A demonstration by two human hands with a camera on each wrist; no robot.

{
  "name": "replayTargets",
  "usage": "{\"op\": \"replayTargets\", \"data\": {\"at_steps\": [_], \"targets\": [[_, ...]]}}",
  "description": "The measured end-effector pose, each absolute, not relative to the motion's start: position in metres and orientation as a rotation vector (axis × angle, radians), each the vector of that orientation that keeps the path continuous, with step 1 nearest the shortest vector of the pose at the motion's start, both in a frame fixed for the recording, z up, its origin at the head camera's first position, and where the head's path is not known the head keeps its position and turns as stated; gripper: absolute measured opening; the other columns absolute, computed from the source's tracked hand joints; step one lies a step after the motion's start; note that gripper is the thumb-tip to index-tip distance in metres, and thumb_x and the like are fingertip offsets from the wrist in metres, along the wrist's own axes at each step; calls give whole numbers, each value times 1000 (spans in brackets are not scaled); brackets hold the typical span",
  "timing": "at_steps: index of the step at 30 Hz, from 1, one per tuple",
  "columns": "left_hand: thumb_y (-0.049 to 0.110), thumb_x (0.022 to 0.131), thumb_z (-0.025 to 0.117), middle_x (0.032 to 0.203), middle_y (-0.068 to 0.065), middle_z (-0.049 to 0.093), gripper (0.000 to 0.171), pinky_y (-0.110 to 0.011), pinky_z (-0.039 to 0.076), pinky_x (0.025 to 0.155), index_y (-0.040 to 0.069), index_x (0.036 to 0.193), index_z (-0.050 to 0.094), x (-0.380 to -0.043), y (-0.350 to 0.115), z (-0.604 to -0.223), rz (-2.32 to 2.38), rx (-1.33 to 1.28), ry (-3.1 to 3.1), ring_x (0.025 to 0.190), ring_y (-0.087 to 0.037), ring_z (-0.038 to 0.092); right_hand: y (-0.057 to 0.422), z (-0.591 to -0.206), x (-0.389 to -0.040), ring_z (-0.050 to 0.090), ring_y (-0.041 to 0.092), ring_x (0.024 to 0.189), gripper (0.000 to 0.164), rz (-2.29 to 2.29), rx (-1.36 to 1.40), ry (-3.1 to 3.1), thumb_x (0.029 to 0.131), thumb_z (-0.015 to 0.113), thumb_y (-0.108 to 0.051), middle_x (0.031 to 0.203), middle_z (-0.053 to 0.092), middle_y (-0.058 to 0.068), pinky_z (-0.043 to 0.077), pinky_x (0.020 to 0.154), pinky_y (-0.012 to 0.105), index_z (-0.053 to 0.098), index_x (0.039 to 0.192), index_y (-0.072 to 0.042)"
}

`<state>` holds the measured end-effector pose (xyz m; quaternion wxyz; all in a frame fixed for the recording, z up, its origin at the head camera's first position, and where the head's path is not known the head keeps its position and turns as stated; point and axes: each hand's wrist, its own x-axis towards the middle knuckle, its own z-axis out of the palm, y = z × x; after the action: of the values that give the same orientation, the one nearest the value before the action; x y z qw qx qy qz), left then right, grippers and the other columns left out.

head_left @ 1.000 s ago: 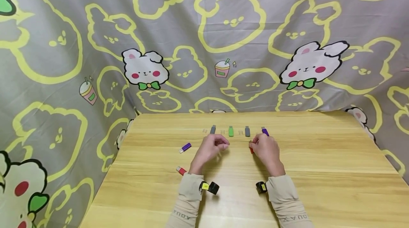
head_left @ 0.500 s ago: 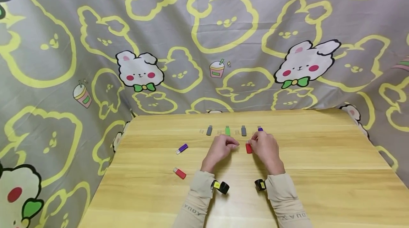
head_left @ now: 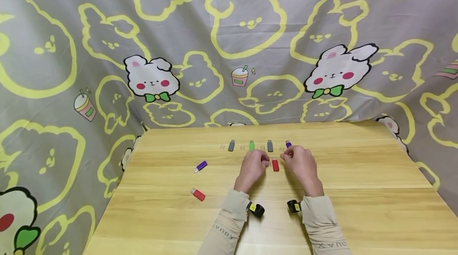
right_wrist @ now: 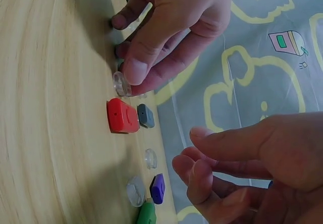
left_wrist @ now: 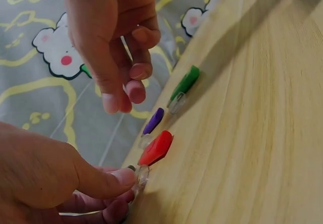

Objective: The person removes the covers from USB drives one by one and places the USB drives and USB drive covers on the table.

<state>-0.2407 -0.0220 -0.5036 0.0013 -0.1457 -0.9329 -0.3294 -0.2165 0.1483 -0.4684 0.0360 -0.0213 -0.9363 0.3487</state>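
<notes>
My left hand (head_left: 252, 167) pinches a small clear cap (left_wrist: 144, 176) between thumb and fingers, low over the table. Right beside the cap lies a red USB stick (head_left: 275, 164), its connector end pointing to the back. On the other side of that stick my right hand (head_left: 300, 166) hovers with loosely bent fingers and nothing between them. Behind the hands runs a row of USB sticks: a grey stick (head_left: 231, 145), a green stick (head_left: 252, 145), a second grey stick (head_left: 270, 145) and a purple stick (head_left: 288, 143). Another green stick (left_wrist: 185, 81) with a clear cap lies by my right hand, hidden in the head view.
A capped purple USB stick (head_left: 201, 166) and another red USB stick (head_left: 198, 194) lie on the left of the wooden table (head_left: 358, 207). Loose clear caps, such as this cap (head_left: 222, 147), lie between the row's sticks. A patterned curtain (head_left: 200, 28) hangs behind.
My right hand has let go of the red stick by the row and drawn slightly away to the right. My left hand has moved right, up to that stick.
</notes>
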Motion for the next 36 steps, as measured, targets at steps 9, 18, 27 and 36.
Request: {"op": "replayTargets", "data": {"at_steps": [9,18,27,36], "targets": [[3,96,71,89,-1,72,10,-21,53,70,5,102,77,-239,-50,-483,-1263,-428,-2834,78,-8,62,137,-463,-214,58,21,65,14,1100,-2,-2879,95,74,-15,83,72,9,43,56,34,76,94,-1],[3,103,59,99,-21,72,22,-37,59,71,-2,121,70,-231,-122,-431,-1915,-399,-2337,84,-33,67,101,-466,-210,67,18,73,18,1254,245,-2823,95,74,-12,83,70,4,53,64,34,72,106,2],[11,106,57,100,-13,71,30,-26,56,71,-2,132,60,-224,-220,-428,-2187,-91,-1963,85,-18,65,52,-462,-203,67,16,79,15,1371,423,-2617,91,77,-3,87,69,2,59,71,31,72,105,-3],[11,108,52,101,-7,71,31,-27,57,76,0,136,57,-224,-276,-451,-2240,120,-1864,89,-16,66,-20,-473,-183,64,21,93,32,1343,719,-2745,92,78,-12,105,69,12,58,80,33,67,121,-2]]}}
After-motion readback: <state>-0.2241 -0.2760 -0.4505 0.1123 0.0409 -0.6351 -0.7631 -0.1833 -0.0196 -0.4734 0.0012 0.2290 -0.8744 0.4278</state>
